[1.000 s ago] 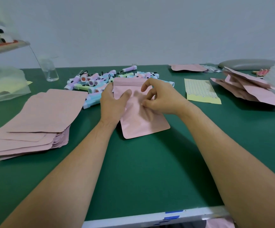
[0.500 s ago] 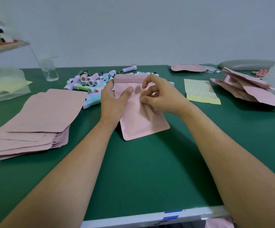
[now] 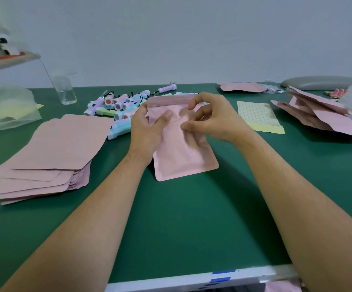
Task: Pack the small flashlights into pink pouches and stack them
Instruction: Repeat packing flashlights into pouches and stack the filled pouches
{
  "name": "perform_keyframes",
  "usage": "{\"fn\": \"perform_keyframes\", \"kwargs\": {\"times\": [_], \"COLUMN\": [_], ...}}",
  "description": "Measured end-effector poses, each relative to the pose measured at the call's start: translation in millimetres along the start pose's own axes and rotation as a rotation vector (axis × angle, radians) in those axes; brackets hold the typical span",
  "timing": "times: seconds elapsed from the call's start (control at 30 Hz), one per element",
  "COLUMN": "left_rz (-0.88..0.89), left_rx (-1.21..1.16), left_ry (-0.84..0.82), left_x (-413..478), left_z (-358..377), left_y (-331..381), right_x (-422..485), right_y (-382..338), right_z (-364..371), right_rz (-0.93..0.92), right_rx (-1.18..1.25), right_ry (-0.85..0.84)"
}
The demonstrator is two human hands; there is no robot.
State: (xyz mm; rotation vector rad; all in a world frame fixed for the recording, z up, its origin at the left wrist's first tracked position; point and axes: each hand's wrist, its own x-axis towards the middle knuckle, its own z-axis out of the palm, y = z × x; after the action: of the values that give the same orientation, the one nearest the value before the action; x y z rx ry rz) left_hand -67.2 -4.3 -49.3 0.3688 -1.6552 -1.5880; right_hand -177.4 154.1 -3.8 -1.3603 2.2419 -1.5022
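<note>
Pink pouch (image 3: 181,152) sits between both hands, its long axis running away from the person and its zip mouth at the far end. The left hand (image 3: 147,131) grips the pouch's left edge, thumb flat on the front. The right hand (image 3: 215,119) pinches the front panel with thumb and forefinger, its other fingers curled near the mouth. Flashlights (image 3: 116,104) lie just beyond the pouch's far-left corner, nearer the left hand. No writing can be read.

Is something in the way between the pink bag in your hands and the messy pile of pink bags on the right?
Only the yellow dotted sheet, lying on the green table between the held pouch and the right pile. It is flat, so the pouch could probably pass over it.
</note>
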Motion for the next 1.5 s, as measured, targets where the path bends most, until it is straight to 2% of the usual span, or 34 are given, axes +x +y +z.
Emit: {"fn": "perform_keyframes", "kwargs": {"times": [0.1,0.3,0.53,0.67,0.97,1.13,1.3,1.5], "left_rz": [-0.046,-0.112,-0.162,-0.205,-0.259,-0.261,-0.288,-0.291], "left_rx": [-0.07,-0.073,-0.078,-0.056,0.038,0.088,0.004,-0.096], "left_ry": [-0.038,-0.149,-0.151,-0.132,-0.166,-0.058,0.068,0.115], "left_x": [-1.7,-3.5,-4.7,-2.9,-2.8,1.8,7.4,13.7], "left_z": [1.0,1.2,1.2,0.1,-2.9,-0.8,-8.3,-11.9], "left_y": [2.2,7.3,7.2,3.8,6.0,3.5,-0.5,-1.4], "right_x": [1.5,1.2,5.1,6.0,-1.3,0.6,-5.2,-0.2], "right_y": [3.1,12.4,22.3,31.2,45.1,41.4,42.3,40.9], "right_z": [-5.6,-15.6,-15.1,-20.0,-25.3,-20.6,-24.6,-26.2], "right_rz": [0.009,0.09,0.187,0.247,0.17,0.226,0.28,0.26], "right_rx": [0.077,0.14,0.135,0.237,0.277,0.217,0.206,0.356], "right_ry": [0.055,0.003,0.125,0.115,-0.073,-0.106,-0.353,-0.318]}}
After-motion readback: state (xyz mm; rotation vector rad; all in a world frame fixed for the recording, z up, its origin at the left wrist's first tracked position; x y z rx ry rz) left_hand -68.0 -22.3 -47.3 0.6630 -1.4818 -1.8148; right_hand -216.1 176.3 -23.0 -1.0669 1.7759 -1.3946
